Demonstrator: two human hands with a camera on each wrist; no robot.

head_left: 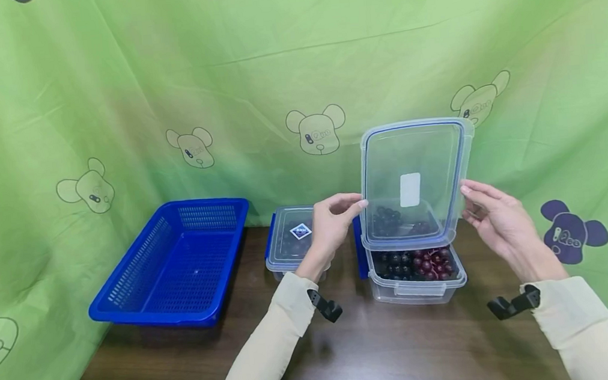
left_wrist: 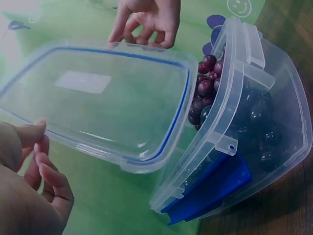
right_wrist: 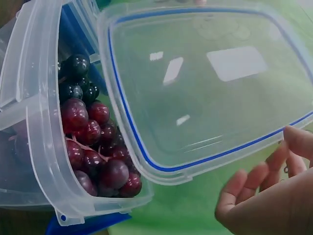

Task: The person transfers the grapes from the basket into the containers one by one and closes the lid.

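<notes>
A clear plastic lid [head_left: 430, 149] with a blue seal and a white label stands raised and tilted above a clear food container [head_left: 411, 294]. My left hand [head_left: 333, 226] pinches the lid's left edge between thumb and fingers. At the opposite edge, my right hand [head_left: 502, 221] holds the lid with its thumb on the near side. Inside the container lie black grapes [head_left: 395, 264] and red grapes [right_wrist: 100, 156], side by side. A blue side latch [left_wrist: 210, 188] hangs open on the container's left side.
Left of my left hand sits a smaller container [head_left: 282, 253] with its lid on and a blue-and-white sticker, partly hidden by that hand. A blue slotted basket [head_left: 157, 316] stands farther left on the brown table [head_left: 384, 358]. Green printed cloth [head_left: 251, 86] hangs behind.
</notes>
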